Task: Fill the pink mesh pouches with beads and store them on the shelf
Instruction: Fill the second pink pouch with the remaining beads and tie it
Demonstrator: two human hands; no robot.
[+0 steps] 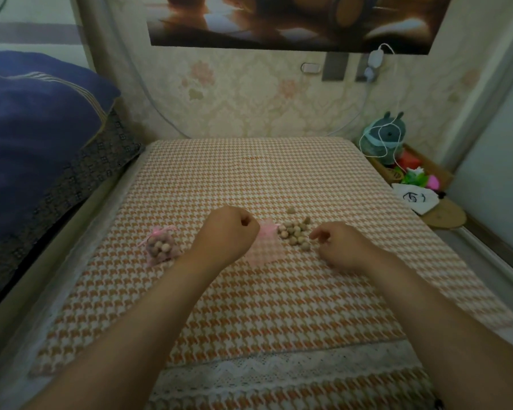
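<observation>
An empty pink mesh pouch [265, 250] lies flat on the orange houndstooth tablecloth [249, 179]. My left hand [227, 235] is curled into a fist over the pouch's upper left corner and seems to grip its edge. Just right of the pouch sits a loose pile of tan beads [293, 232], with one stray bead [290, 210] behind it. My right hand [342, 247] hovers at the pile's right side with its fingertips drawn together. It is blurred, so a bead between the fingertips cannot be made out. A filled, tied pink pouch [160, 247] stands to the left.
A blue pillow [36, 122] on a dark patterned cover lies to the left of the table. At the right, a low wooden shelf [439, 170] holds a grey plush toy [384, 137], colourful items and a white bag [415, 198]. A white charger cable [376, 59] hangs from the wall.
</observation>
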